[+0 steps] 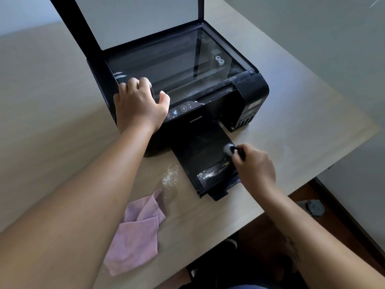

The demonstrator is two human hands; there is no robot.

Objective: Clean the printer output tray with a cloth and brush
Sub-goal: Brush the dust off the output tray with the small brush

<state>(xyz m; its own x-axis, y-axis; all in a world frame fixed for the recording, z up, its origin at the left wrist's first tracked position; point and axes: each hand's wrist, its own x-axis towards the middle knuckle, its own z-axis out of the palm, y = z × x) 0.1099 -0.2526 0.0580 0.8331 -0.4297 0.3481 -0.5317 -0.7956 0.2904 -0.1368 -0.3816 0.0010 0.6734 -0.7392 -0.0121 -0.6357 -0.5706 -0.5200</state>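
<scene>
A black printer (252,88) stands on the table with its scanner lid raised. Its output tray (200,155) sticks out toward me, with white dust along its front lip. My right hand (255,166) grips a small black brush (232,150) whose pale bristles touch the tray's right edge; the brush is blurred. My left hand (140,105) rests on the printer's front left corner, its fingers curled over the edge of the scanner glass. A pink cloth (136,232) lies crumpled on the table, to the left of the tray and nearer to me.
White dust (169,176) is scattered on the beige table (302,126) just left of the tray. The table's front edge runs close under my right arm, with dark floor and a grey round object (315,208) beyond it.
</scene>
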